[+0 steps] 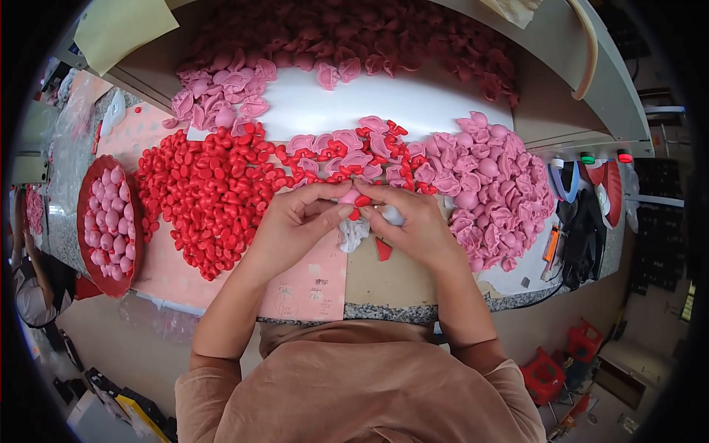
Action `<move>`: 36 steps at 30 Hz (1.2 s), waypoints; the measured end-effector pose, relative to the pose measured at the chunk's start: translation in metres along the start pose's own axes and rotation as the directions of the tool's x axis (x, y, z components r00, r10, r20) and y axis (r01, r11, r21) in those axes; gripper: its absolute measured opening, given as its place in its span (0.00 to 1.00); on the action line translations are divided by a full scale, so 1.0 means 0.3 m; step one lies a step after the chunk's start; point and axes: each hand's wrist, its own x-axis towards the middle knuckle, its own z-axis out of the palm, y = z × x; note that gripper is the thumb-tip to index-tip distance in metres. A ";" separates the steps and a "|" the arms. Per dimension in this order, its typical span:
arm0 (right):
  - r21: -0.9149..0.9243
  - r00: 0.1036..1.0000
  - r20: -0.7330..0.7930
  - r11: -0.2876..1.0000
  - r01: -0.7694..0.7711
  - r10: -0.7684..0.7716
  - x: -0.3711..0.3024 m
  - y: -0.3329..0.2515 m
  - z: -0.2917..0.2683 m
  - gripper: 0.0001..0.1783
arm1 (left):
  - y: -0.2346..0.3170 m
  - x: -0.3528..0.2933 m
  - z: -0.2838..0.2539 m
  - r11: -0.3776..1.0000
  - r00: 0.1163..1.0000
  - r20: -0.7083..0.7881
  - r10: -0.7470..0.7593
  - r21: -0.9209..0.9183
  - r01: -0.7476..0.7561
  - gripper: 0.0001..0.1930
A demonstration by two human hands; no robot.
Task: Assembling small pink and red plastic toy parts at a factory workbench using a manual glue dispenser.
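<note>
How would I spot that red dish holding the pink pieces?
Start at the big heap of small red pieces on the table's left half. Just beyond its left side sits the red dish. It alone holds smooth, rounded pink pieces gathered in a container, not loose.

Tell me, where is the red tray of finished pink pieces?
In the head view, the red tray sits at the far left of the worktable, on the person's left side, just beyond the pile of small red pieces and away from both hands.
</note>
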 end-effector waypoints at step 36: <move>-0.095 0.996 -0.050 0.993 0.064 -0.069 -0.002 0.001 0.010 0.19 | -0.026 -0.011 0.040 0.961 0.980 -0.082 0.181 0.225 -0.159 0.19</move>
